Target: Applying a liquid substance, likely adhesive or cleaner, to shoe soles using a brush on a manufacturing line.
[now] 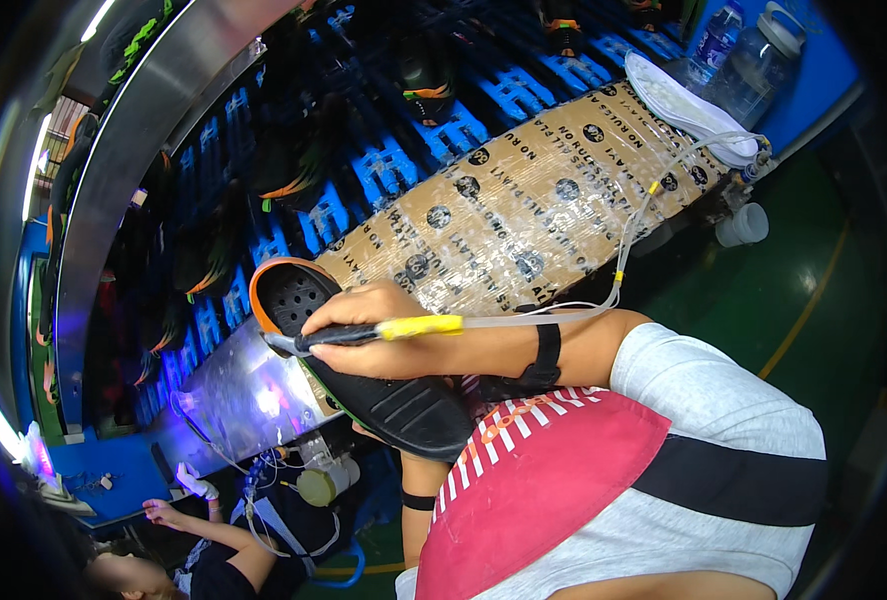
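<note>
A black shoe sole [404,408] with an orange rim and round holes at one end lies tilted in front of me. My right hand [389,300] is closed around a pen-shaped applicator [342,336] with a black grip and a yellow-wrapped rear. Its tip meets the sole's edge near the holed end. From the rear of the applicator a clear tube [524,320] runs along my right forearm. Beneath the sole, my left hand [365,432] grips it from below; most of its fingers are hidden.
A brown-paper-covered bench top [494,235] stretches to the upper right, beside a blue-slatted conveyor [384,172] carrying dark shoe parts. At its far end lie a white shoe-shaped piece [679,100] and bottles [754,65]. A co-worker's hand [164,514] shows at lower left, near a capped container [319,485].
</note>
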The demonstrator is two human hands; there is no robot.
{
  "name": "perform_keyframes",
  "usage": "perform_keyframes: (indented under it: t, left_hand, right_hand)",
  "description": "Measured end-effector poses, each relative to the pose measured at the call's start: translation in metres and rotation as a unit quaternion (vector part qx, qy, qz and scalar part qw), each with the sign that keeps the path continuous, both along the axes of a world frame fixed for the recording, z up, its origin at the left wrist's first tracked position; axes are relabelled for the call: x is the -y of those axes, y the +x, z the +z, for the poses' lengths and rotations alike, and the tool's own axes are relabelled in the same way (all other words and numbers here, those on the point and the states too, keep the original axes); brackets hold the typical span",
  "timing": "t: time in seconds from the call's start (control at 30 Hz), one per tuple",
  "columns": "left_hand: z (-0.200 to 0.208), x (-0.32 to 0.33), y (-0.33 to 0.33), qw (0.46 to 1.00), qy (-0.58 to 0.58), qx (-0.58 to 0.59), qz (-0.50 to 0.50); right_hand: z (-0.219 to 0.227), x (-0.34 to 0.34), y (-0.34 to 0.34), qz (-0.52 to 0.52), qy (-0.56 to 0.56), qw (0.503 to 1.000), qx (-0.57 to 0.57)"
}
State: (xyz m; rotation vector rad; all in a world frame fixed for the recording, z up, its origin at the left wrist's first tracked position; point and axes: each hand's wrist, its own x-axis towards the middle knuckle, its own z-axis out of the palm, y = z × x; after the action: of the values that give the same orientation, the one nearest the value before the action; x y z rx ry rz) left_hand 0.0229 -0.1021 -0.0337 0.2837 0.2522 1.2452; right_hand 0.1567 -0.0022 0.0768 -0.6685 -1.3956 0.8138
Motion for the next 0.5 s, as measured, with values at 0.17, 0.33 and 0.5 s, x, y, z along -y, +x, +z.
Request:
perform_keyframes:
  t: [0.17,0.33,0.5]
  left_hand:
    - [-0.002,0.002,-0.001,1.000,-0.009,0.006,0.021]
    - [-0.006,0.003,-0.002,0.999,-0.009,0.014,0.041]
    - [-0.017,0.005,-0.008,0.996,-0.015,0.033,0.076]
  right_hand:
    - [0.000,0.002,-0.003,-0.084,0.019,0.994,0.065]
    - [0.004,0.006,-0.007,0.055,0.056,0.992,0.103]
    - [0.010,0.004,0.001,-0.092,0.034,0.991,0.094]
